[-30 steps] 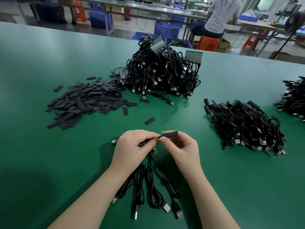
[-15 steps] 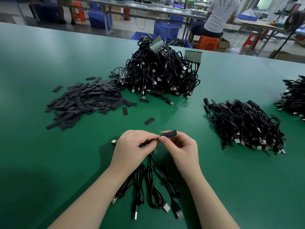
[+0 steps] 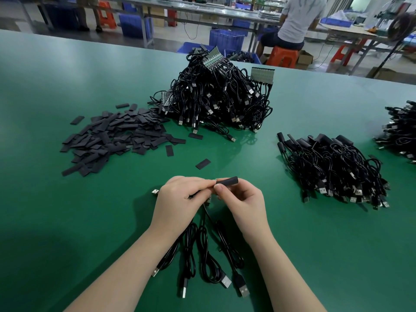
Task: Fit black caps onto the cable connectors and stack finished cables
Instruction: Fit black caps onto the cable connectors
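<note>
My right hand (image 3: 243, 202) pinches a black cap (image 3: 227, 181) between thumb and forefinger, just above the green table (image 3: 67, 210). My left hand (image 3: 177, 199) grips the connector end of a black cable, and its fingertips meet the cap's left end. Several black cables (image 3: 209, 264) held in the left hand hang down toward me, their USB plugs lying on the table. A pile of loose flat black caps (image 3: 112, 136) lies at the left. A big heap of uncapped cables (image 3: 216, 100) sits behind it. Capped cables (image 3: 333, 167) are stacked at the right.
Another cable pile (image 3: 400, 131) lies at the far right edge. A lone cap (image 3: 203, 164) and a loose USB plug (image 3: 155, 191) lie near my hands. Beyond the table a person (image 3: 299, 21) sits on an orange stool (image 3: 284, 55) among blue crates (image 3: 226, 40).
The hands have stayed almost in place. The cap has slid slightly leftward toward the connector in my left hand.
</note>
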A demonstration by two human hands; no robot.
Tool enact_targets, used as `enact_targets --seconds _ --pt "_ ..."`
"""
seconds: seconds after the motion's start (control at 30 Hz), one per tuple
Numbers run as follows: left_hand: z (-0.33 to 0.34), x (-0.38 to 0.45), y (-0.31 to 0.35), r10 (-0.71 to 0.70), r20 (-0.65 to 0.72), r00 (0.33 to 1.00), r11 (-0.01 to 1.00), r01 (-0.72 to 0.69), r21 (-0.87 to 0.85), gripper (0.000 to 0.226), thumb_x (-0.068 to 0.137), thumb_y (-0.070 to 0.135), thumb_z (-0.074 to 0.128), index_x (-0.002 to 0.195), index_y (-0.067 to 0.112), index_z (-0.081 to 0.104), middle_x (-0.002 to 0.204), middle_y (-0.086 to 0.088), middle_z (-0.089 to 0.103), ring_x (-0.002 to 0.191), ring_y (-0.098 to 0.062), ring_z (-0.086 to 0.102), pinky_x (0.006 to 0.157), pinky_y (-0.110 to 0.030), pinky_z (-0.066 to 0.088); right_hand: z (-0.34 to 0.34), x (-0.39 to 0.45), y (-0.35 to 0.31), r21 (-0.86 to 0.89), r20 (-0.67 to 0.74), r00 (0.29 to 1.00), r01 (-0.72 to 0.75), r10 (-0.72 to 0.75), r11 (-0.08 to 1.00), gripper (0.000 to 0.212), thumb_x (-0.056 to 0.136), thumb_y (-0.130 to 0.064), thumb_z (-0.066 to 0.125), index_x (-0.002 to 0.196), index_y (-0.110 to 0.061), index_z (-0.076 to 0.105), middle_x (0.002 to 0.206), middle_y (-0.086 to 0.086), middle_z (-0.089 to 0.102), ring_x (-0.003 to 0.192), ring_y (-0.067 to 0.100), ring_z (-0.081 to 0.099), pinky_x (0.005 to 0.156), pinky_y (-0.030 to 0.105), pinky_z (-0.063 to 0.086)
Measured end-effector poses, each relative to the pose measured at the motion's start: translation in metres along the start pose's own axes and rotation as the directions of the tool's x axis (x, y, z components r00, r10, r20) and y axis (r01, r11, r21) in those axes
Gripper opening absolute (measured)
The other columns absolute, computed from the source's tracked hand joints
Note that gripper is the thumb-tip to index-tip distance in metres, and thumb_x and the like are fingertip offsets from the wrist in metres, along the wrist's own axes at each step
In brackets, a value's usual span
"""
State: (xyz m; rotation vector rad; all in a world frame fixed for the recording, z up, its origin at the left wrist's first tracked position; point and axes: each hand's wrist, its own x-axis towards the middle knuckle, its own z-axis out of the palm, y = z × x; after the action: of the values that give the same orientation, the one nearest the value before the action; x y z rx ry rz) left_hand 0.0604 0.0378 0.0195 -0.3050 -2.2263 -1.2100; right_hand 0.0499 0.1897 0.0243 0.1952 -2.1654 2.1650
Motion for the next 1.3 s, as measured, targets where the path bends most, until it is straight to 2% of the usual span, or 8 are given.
enact_targets --seconds 0.17,0.3,0.47,0.7,0.9,1.07,1.2,1.3 --pt "0.002 0.001 0.0 -0.051 -0.029 0.998 0.998 0.051 -0.031 0.021 0.08 0.016 0.075 0.097 0.028 0.078 0.089 0.04 0.062 0.092 0.002 0.066 0.082 -0.036 0.056 0.003 -0.003 0.001 -0.056 -0.097 0.993 0.059 -0.064 0.997 0.045 0.082 -0.019 0.08 0.115 -0.047 0.066 0.09 -0.013 0.073 0.067 0.002 0.06 0.065 0.013 0.048" --pt "0.0 0.002 -0.001 -0.116 -0.049 0.992 0.991 0.113 -0.067 0.02 0.08 0.017 0.079 0.094 0.031 0.078 0.087 0.036 0.065 0.09 0.004 0.066 0.082 -0.024 0.054 0.004 -0.005 0.002 -0.162 -0.147 0.966 0.19 -0.214 0.968 0.053 0.083 -0.026 0.075 0.114 -0.065 0.058 0.098 -0.024 0.072 0.067 -0.001 0.061 0.065 0.009 0.046" --pt "0.0 0.003 -0.003 -0.109 -0.04 0.993 0.993 0.107 -0.058 0.018 0.08 0.018 0.079 0.095 0.028 0.078 0.089 0.031 0.066 0.09 0.006 0.066 0.081 -0.015 0.051 0.005 -0.004 0.009 -0.248 -0.1 0.962 0.225 -0.256 0.942 0.049 0.084 -0.029 0.071 0.123 -0.054 0.055 0.096 -0.025 0.072 0.07 0.0 0.062 0.068 0.006 0.045" --pt "-0.001 0.002 -0.004 -0.096 -0.007 0.995 0.993 0.095 -0.07 0.024 0.078 0.014 0.081 0.096 0.031 0.077 0.088 0.033 0.065 0.09 0.006 0.066 0.081 -0.013 0.05 -0.001 -0.001 0.019 -0.331 -0.057 0.961 0.238 -0.271 0.913 0.051 0.087 -0.021 0.074 0.121 -0.055 0.054 0.09 -0.029 0.07 0.075 -0.002 0.065 0.074 0.006 0.046" --pt "0.003 0.002 -0.004 -0.085 0.013 0.996 0.995 0.086 -0.058 0.022 0.08 0.014 0.079 0.098 0.027 0.078 0.09 0.035 0.064 0.091 0.006 0.065 0.081 -0.014 0.051 -0.002 -0.002 0.02 -0.363 -0.038 0.953 0.266 -0.3 0.893 0.05 0.084 -0.043 0.065 0.128 -0.058 0.049 0.095 -0.028 0.07 0.074 0.003 0.064 0.072 0.007 0.046" --pt "0.004 0.001 -0.006 -0.108 0.024 0.994 0.993 0.109 -0.05 0.02 0.081 0.015 0.079 0.097 0.027 0.078 0.089 0.032 0.065 0.09 0.006 0.065 0.08 -0.013 0.05 -0.004 -0.002 0.022 -0.427 -0.007 0.953 0.271 -0.303 0.863 0.052 0.085 -0.049 0.06 0.132 -0.06 0.043 0.096 -0.031 0.068 0.079 0.003 0.066 0.066 0.007 0.045" --pt "0.007 0.001 -0.006 -0.137 0.034 0.99 0.988 0.14 -0.067 0.02 0.08 0.013 0.079 0.095 0.026 0.079 0.087 0.03 0.066 0.09 0.006 0.065 0.08 -0.009 0.047 -0.009 0.001 0.025 -0.429 0.002 0.953 0.273 -0.302 0.861 0.054 0.086 -0.036 0.066 0.136 -0.042 0.049 0.094 -0.031 0.068 0.078 -0.001 0.065 0.07 0.004 0.044" --pt "0.008 0.001 -0.007 -0.157 0.054 0.986 0.984 0.161 -0.081 0.021 0.08 0.011 0.079 0.095 0.026 0.079 0.086 0.028 0.067 0.089 0.006 0.065 0.08 -0.007 0.046 -0.01 0.0 0.023 -0.424 -0.005 0.954 0.27 -0.3 0.865 0.052 0.086 -0.03 0.067 0.132 -0.048 0.049 0.09 -0.03 0.068 0.076 0.0 0.064 0.067 0.006 0.045"
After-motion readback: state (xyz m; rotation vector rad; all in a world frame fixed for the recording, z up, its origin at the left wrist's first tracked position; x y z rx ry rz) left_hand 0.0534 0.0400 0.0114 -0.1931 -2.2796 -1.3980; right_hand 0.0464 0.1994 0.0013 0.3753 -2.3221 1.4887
